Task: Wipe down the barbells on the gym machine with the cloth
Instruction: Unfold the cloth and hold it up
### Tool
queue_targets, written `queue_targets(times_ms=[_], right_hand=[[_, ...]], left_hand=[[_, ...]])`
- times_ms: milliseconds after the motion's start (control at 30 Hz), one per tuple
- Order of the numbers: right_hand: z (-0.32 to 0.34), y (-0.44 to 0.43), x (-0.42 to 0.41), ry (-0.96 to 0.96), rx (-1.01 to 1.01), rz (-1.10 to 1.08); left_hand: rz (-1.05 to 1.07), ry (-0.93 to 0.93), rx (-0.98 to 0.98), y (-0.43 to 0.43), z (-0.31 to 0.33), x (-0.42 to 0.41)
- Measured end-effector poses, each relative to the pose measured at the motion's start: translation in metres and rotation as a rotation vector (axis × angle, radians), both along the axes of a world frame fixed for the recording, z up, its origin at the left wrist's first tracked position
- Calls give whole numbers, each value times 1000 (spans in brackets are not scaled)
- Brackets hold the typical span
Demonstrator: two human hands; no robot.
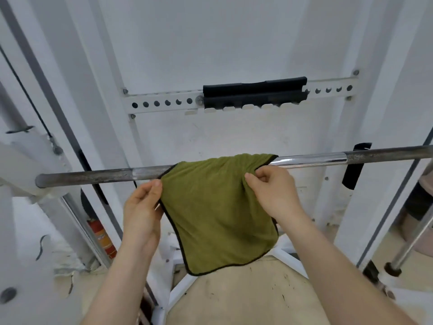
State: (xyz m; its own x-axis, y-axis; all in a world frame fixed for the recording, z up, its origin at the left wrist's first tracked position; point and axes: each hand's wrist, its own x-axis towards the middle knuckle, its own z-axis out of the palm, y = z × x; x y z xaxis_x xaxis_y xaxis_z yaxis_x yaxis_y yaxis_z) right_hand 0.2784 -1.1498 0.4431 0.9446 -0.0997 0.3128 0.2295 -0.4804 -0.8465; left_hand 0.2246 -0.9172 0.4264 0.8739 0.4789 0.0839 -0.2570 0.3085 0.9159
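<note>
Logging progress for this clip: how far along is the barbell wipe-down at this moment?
Done: the green cloth is draped over the middle of the barbell. In hand: the left hand and right hand pinch its side edges. Left: the bar's dull grey ends either side look unwiped, and the second bar at lower right is untouched.

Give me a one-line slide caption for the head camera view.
Left hand and right hand pinch the green cloth draped over the barbell on the white gym machine.

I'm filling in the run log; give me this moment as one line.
cloth: draped over barbell | left hand: pinches cloth's left edge | right hand: pinches cloth below barbell | phase: setting up wipe
</note>
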Motion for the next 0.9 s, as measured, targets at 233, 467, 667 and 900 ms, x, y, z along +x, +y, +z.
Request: queue_targets(times_ms=[233, 467, 667, 900], right_hand=[[-1, 71, -22, 97, 22, 565], [61, 74, -71, 51, -63, 1137], [62, 82, -109, 238, 39, 1454], [46, 100, -164, 390, 41, 1598]], left_hand=[[279, -42, -86, 78, 0, -68], [233, -176, -28, 95, 16, -116], [83, -244, 1, 106, 31, -163], [-42, -350, 9, 135, 38, -235]])
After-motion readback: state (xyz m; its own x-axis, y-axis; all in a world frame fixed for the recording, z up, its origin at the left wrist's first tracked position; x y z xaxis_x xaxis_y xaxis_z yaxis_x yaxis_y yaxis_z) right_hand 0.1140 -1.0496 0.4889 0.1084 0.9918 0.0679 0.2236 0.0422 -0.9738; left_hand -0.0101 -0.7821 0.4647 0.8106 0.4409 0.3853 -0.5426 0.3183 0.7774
